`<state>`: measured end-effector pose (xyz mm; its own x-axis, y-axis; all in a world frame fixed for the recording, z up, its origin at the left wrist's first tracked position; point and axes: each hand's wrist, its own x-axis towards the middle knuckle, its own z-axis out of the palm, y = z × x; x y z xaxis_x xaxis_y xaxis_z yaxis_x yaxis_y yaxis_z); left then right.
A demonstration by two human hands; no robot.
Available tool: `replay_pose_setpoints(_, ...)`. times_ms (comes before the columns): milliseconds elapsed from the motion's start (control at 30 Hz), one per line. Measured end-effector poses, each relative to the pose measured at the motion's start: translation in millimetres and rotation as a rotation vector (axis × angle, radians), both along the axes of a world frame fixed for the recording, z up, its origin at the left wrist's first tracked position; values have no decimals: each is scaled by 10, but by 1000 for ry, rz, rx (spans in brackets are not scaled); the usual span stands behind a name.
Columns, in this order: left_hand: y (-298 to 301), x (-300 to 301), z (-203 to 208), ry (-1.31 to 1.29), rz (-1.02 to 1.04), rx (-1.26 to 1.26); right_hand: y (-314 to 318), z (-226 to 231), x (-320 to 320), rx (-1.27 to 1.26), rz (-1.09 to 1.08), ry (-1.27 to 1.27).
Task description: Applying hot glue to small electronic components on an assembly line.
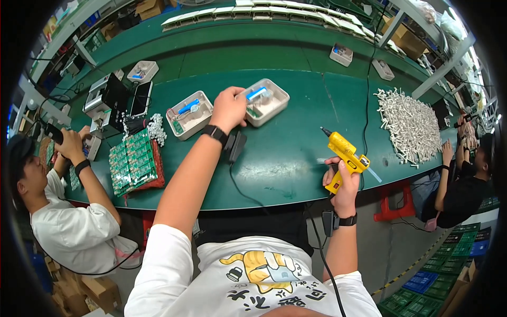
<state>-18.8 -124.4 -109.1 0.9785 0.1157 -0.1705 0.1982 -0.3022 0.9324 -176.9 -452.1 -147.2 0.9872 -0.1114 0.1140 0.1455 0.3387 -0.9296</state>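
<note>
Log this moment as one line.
left hand: gripping white rectangular plastic tray | right hand: holding yellow plastic glue gun | black nozzle: pointing up-left

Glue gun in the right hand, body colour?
Yellow; the glue gun shows best in the head view.

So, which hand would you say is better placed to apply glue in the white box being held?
Probably the right hand: it holds the yellow glue gun, whose nozzle points up and left, while the left hand is occupied holding the left side of the white box.

Bright; soft tabletop (pixel 288 171) glare; bent edges
</note>
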Motion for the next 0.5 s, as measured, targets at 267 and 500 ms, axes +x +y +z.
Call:
replay_pose_setpoints(267,57,-68,-53,-619,-10,2,-11,-37,23,29,50,48)
replay_pose_setpoints(500,727,-1097,55,-460,184,1228,-6,-29,66,-14,43,39)
